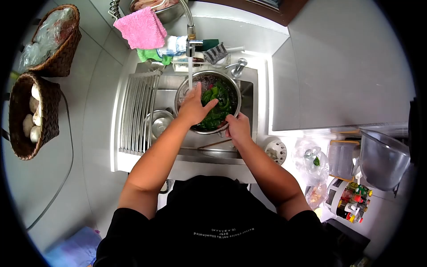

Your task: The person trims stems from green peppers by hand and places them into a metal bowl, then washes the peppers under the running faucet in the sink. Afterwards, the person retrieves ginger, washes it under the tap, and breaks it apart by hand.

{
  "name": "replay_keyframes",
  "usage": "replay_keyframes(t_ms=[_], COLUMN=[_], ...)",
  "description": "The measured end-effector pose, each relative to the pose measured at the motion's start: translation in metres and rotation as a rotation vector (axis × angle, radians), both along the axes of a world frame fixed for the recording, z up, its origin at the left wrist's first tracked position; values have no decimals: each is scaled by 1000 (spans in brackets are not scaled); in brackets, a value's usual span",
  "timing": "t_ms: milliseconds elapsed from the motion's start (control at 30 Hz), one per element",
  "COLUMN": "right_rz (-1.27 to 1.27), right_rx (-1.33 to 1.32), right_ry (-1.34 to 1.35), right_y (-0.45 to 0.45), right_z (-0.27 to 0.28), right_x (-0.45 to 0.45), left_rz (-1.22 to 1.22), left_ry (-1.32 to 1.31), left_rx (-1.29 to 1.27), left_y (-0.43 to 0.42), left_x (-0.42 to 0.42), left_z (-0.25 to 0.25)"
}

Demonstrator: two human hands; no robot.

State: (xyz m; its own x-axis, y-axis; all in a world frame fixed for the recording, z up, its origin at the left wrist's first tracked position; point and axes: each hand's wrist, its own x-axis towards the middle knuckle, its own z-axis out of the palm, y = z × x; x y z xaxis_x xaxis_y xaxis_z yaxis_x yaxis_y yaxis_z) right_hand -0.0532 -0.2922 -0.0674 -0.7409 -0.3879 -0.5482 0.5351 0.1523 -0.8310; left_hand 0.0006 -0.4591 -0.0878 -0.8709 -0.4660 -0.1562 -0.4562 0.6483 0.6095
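Head view:
- One round stainless-steel bowl (239, 100), set in the right half of the silver metal sink (166, 96), toward its far edge.
- One mass of dark green leafy vegetables (218, 108), wet, inside the bowl; a small reddish-pink patch at its far side.
- Left hand (194, 107): open, thumb spread from the fingers, above the left part of the bowl, thumb reaching over the leaves.
- Right hand (238, 127): closed on the bowl's rim at the near right.
- One chrome faucet (191, 42), beyond the sink's far edge; a clear water stream (190, 73) falls at the bowl's far left, beside the left fingers.
- One silver slatted drying rack (138, 111), across the sink's left edge.
- One small shiny metal bowl (161, 124), low in the sink, between rack and large bowl.
- One thin brown stick (215, 144), near the sink's near edge.
- One fluffy pink cloth (141, 29), hanging left of the faucet.
- One white perforated plastic container (275, 151), just outside the sink's near right corner.
- One brown woven basket (50, 111) of pale round items, well left of the sink.
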Motion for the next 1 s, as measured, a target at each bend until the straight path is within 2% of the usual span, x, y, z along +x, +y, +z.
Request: replay_keyframes(t_ms=[33, 200, 333, 433, 533, 767, 867, 967, 1000], right_rz=[-6, -7, 47, 142, 183, 249, 303, 380, 408], right_rx=[7, 78, 185, 299, 370, 487, 594, 754, 812], right_ry=[22, 151, 304, 384, 456, 632, 811, 1050, 1127], right_y=[2, 14, 20, 26, 27, 21, 16, 1, -4], right_z=[2, 31, 60, 73, 86, 113, 113, 127, 134], right_x=[-1, -4, -11, -21, -22, -17, -21, -21, -21], left_rz=[3, -2, 11, 56, 79, 154, 171, 224, 241], left_ry=[-29, 142, 245, 444, 501, 499, 605, 749, 771], left_rx=[27, 171, 456, 411, 516, 527, 628, 910, 1003], left_y=[5, 30, 48, 62, 70, 79, 80, 90, 96], left_x=[-6, -25, -31, -40, -47, -49, -55, -64, -62], left_z=[1, -10, -2, -9, -10, 2, -2, 6, 22])
